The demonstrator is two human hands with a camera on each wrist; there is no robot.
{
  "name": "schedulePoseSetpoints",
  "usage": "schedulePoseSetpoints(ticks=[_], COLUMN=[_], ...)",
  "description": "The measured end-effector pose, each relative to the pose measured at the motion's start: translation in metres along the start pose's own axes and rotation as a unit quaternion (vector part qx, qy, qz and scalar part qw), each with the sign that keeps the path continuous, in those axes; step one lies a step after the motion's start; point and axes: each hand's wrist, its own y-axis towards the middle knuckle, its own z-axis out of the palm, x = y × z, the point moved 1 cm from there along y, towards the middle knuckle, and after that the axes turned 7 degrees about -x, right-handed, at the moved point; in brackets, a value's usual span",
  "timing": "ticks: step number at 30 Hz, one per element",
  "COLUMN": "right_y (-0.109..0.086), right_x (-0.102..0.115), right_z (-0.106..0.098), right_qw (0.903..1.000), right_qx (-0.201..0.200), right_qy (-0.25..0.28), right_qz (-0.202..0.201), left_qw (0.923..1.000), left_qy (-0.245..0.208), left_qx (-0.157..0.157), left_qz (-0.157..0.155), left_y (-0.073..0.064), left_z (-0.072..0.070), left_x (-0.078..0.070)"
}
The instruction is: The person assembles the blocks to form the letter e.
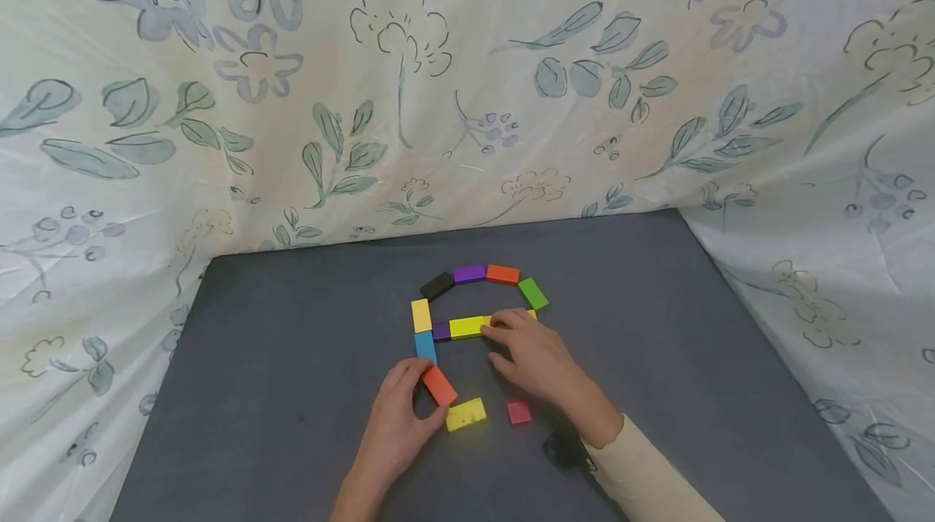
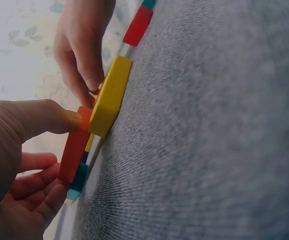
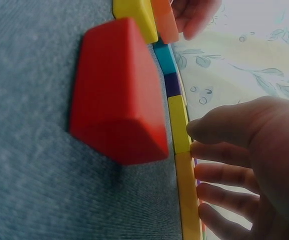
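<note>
My left hand (image 1: 395,415) pinches an orange block (image 1: 440,385) endwise, thumb at its near end and fingers at the far end. That block meets a blue block (image 1: 425,347) and, by the thumb, a yellow block (image 1: 466,415). Over the middle row my right hand (image 1: 536,355) reaches with fairly straight fingers. Its fingertips lie along a yellow-orange block (image 3: 187,195), and its thumb is at a bright yellow block (image 3: 178,122). A small purple block (image 1: 441,331) ends this row on the left. Nearer me sits a red block (image 3: 117,92), apart from the others.
Beyond the hands curves a line of blocks: cream (image 1: 421,316), black (image 1: 437,286), purple (image 1: 469,273), orange-red (image 1: 503,273) and green (image 1: 533,293). A dark object (image 1: 561,450) is by the right wrist. Floral cloth (image 1: 467,100) surrounds the dark grey table (image 1: 292,424).
</note>
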Motion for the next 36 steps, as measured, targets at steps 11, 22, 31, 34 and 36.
schedulePoseSetpoints(ticks=[11, 22, 31, 34, 36], right_y=[-0.0005, -0.0016, -0.0016, -0.0016, -0.0015], right_x=[0.0007, 0.002, 0.0024, 0.002, 0.0012], right_z=[-0.0012, -0.0029, -0.004, -0.003, -0.0024], right_qw=[1.0, 1.0, 0.9999, 0.9999, 0.9999], right_qx=[0.002, -0.001, -0.002, -0.003, -0.002], right_qy=[0.006, 0.008, 0.012, 0.013, 0.015], right_qz=[0.005, 0.005, 0.004, 0.005, 0.007], left_qw=[1.0, 0.9997, 0.9995, 0.9995, 0.9995], left_qy=[0.004, 0.001, -0.005, -0.005, -0.004], left_qx=[0.0, -0.003, -0.013, -0.015, -0.015], left_qz=[-0.005, -0.025, -0.029, -0.028, -0.027], left_y=[-0.0007, -0.0027, -0.0038, -0.0039, -0.0039], left_z=[0.0061, 0.0071, 0.0064, 0.0062, 0.0062], left_x=[0.001, -0.0005, 0.0, -0.0002, 0.0])
